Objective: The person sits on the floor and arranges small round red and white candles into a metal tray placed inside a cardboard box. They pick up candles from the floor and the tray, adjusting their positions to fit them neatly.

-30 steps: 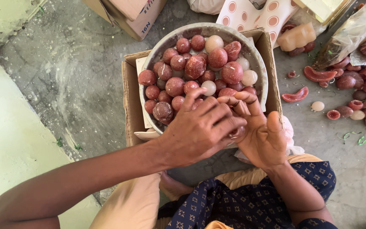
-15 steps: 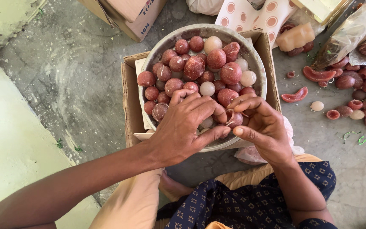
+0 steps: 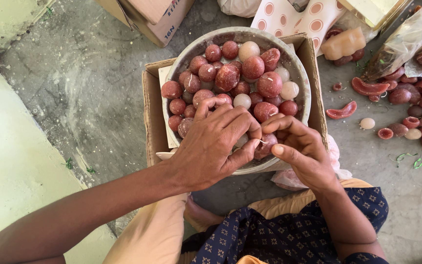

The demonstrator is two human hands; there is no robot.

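Note:
A round metal bowl point(image 3: 305, 80) is heaped with dark red balls point(image 3: 268, 84) and a few pale ones point(image 3: 248, 49). Over its near edge my left hand point(image 3: 214, 144) curls around one red ball point(image 3: 268, 143), thumb under it. My right hand point(image 3: 303, 152) meets it from the right, fingertips pinched on the same ball where a thin white thread point(image 3: 260, 142) sticks out. Most of that ball is hidden by my fingers.
The bowl sits in an open cardboard box point(image 3: 148, 110) on a grey concrete floor point(image 3: 89, 88). More red balls and curved red pieces point(image 3: 342, 112) lie scattered at right beside plastic bags point(image 3: 406, 39). Another carton point(image 3: 157, 19) stands at the top. My knees are below.
Both hands have shifted slightly over the bowl's near edge, and the fingertips have drawn together on one red ball.

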